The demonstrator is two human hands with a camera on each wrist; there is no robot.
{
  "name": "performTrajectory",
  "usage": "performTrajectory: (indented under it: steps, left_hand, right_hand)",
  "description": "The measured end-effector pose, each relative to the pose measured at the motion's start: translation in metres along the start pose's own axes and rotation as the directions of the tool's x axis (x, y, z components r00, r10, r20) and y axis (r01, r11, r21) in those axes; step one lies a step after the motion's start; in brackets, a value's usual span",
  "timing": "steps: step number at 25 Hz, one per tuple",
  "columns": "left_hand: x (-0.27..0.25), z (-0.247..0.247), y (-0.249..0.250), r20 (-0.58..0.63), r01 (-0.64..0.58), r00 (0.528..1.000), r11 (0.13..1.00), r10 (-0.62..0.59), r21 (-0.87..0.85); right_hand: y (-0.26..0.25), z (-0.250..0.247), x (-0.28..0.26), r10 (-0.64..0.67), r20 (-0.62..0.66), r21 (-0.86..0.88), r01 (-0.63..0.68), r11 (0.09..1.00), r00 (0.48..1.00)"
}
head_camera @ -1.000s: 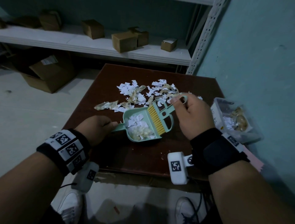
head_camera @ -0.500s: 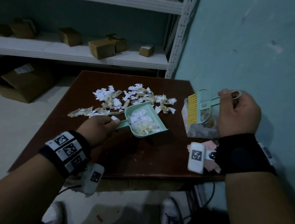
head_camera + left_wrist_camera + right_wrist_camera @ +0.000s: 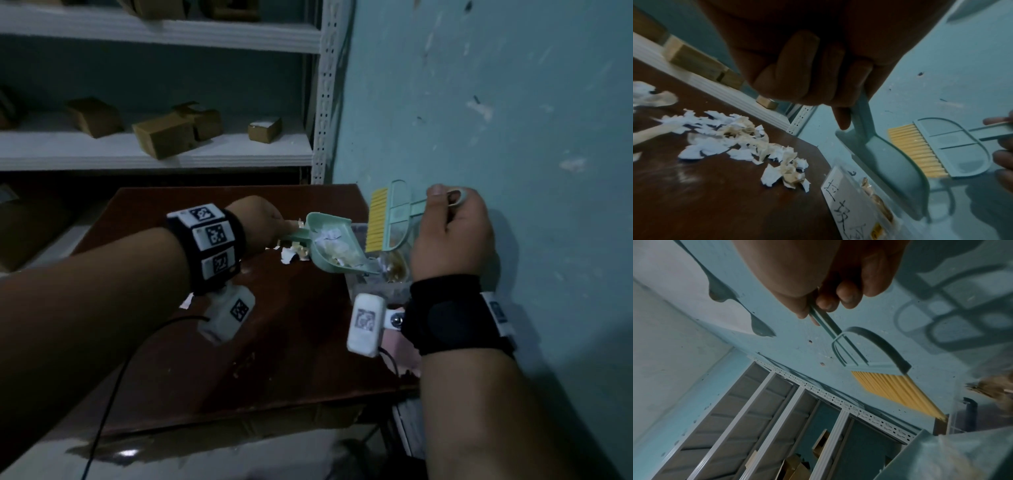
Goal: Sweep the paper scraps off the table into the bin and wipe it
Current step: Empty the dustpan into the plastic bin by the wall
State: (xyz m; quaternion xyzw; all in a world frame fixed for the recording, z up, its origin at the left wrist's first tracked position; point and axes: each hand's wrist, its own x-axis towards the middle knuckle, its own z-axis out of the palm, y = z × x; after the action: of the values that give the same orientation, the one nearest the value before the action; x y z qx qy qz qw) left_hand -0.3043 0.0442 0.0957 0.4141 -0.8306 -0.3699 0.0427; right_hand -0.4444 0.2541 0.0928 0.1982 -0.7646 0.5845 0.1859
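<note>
My left hand [image 3: 263, 222] grips the handle of a mint-green dustpan [image 3: 334, 248], [image 3: 890, 164] loaded with white and tan paper scraps; the pan hangs tilted over the clear plastic bin [image 3: 394, 270], [image 3: 857, 201] at the table's right edge. My right hand [image 3: 452, 233] holds the handle of a small green brush [image 3: 390, 219] with yellow bristles [image 3: 918, 151], [image 3: 896, 389], lifted above the bin just right of the pan. A heap of torn paper scraps [image 3: 731, 141] lies on the brown table [image 3: 274, 359]; in the head view my left arm hides most of it.
The teal wall [image 3: 513, 120] stands close on the right, right behind the bin. A white metal shelf [image 3: 154, 154] with several small cardboard boxes runs behind the table. A cable hangs from my left wrist camera [image 3: 229, 315] over the table's front.
My left hand has lifted the loaded dustpan off the table and carried it right, over the bin. The right hand with the brush moved right off the table earlier and now stays above the bin.
</note>
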Motion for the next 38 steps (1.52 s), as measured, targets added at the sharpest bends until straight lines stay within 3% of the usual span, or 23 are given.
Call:
performTrajectory:
  steps: [11,17,21,22,26,29,32,36,38]
  left_hand:
    - [0.035,0.007,0.068,-0.005,-0.063,0.998,0.945,0.068,0.321]
    - [0.034,0.014,0.074,0.025,-0.115,0.993,0.919,0.114,0.376]
    - [0.032,0.012,0.071,0.033,-0.119,0.993,0.914,0.115,0.389]
    - [0.031,0.011,0.071,0.029,-0.113,0.993,0.915,0.111,0.387]
    - [0.03,0.011,0.071,0.028,-0.111,0.994,0.921,0.109,0.373]
    - [0.028,0.012,0.072,0.026,-0.126,0.992,0.909,0.126,0.397]
    - [0.027,0.011,0.071,0.021,-0.129,0.991,0.91,0.132,0.395]
    - [0.026,0.006,0.07,0.023,-0.156,0.987,0.901,0.161,0.404]
    - [0.025,0.003,0.068,0.024,-0.167,0.985,0.895,0.172,0.413]
  right_hand:
    - [0.003,0.01,0.006,0.034,0.088,0.02,-0.036,0.999,0.996]
    - [0.014,0.02,0.003,0.104,0.191,-0.01,-0.104,0.995,0.976]
    - [0.014,0.01,0.005,0.133,0.247,-0.268,-0.064,0.961,0.96]
    - [0.013,0.009,0.005,0.131,0.238,-0.26,-0.066,0.963,0.962]
    - [0.009,0.02,0.003,0.113,0.233,0.043,-0.126,0.991,0.966]
    - [0.016,0.023,0.003,0.121,0.311,-0.073,-0.103,0.992,0.943]
    - [0.019,0.013,0.007,0.14,0.284,-0.279,-0.058,0.959,0.949]
    - [0.011,0.014,0.006,0.161,0.271,-0.094,-0.141,0.986,0.949]
    - [0.015,0.016,0.005,0.172,0.293,-0.126,-0.14,0.982,0.94]
